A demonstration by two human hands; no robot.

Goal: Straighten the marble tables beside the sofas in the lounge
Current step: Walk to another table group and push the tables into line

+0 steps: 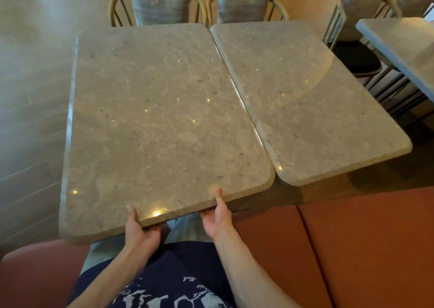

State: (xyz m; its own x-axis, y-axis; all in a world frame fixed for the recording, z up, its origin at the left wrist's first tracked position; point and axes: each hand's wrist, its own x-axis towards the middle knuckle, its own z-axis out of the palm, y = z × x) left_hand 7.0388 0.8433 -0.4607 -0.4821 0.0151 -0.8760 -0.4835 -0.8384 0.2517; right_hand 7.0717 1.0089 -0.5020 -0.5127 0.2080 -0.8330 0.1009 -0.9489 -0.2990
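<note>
Two beige marble tables stand side by side in front of me. The left marble table (152, 120) has its near edge gripped by both hands. My left hand (138, 228) holds that edge with the thumb on top and the fingers curled underneath. My right hand (217, 216) grips the same edge further right, near the rounded corner, thumb on top. The right marble table (305, 101) touches the left one along its long side, and its near edge lies further from me than the left table's.
A terracotta sofa (352, 249) runs along the near side, under and beside me. Two cane chairs with grey cushions (162, 2) (242, 4) stand behind the tables. More chairs (357, 26) and another marble table (404, 47) are at the right. A pale wall (28, 96) is at left.
</note>
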